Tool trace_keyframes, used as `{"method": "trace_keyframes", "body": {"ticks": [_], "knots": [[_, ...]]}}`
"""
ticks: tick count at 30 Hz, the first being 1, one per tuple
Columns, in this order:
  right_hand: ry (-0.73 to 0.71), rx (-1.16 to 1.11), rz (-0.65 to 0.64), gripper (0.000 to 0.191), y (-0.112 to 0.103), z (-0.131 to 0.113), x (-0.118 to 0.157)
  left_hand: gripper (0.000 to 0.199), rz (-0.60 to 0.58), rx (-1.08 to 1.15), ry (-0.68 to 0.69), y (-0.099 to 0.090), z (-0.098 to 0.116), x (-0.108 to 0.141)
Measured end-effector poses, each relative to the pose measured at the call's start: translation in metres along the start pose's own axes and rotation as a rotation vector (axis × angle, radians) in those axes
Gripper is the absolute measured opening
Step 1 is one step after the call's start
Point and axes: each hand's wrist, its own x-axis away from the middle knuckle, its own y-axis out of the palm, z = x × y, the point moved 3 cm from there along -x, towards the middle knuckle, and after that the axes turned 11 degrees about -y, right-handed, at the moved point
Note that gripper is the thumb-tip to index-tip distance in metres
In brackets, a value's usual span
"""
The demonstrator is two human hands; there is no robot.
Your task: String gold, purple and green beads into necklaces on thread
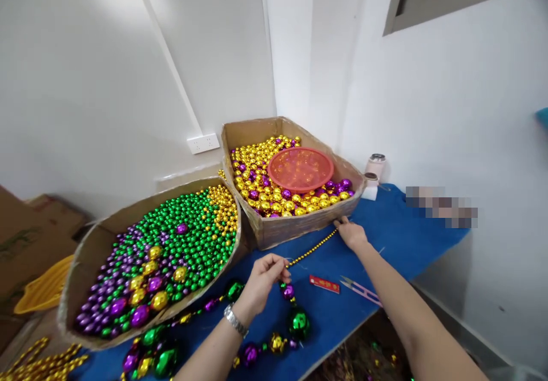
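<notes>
- Left hand (269,275) has thumb and fingertips pinched on one end of a gold bead strand (314,248); can't tell if it's also gripping the garland just below.
- Right hand (351,234) pinches the other end, right by the front wall of the far box (299,231), so the strand runs pretty straight between them over the middle of the blue surface (385,267).
- Chunky bead garland (298,323) in green, purple and gold lies under the left hand and toward the near edge.
- Readable stuff? Not much. A small red packet (324,284) lies near the near edge with gold characters on it, probably Chinese, but too small for me to read.
- Snips (362,291) with pinkish handles sit just right of the packet, partly behind the right forearm.
- Brown carton (17,244), off the surface's left end, has some greenish print, also illegible.
- Far box is full of gold and purple beads with a red basket (302,169) on top; the near box (66,290), at the left end, holds green, purple and gold ones.
- Pale pink flask (375,167) by the back edge, no brand I can make out.
</notes>
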Motion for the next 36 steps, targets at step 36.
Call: {"method": "trace_keyframes", "body": {"ticks": [36], "knots": [[-1.004, 0.11, -0.009, 0.02, -0.133, -0.217, 0.125, 0.026, -0.182, -0.283, 0.232, 0.001, 0.021, 0.043]]}}
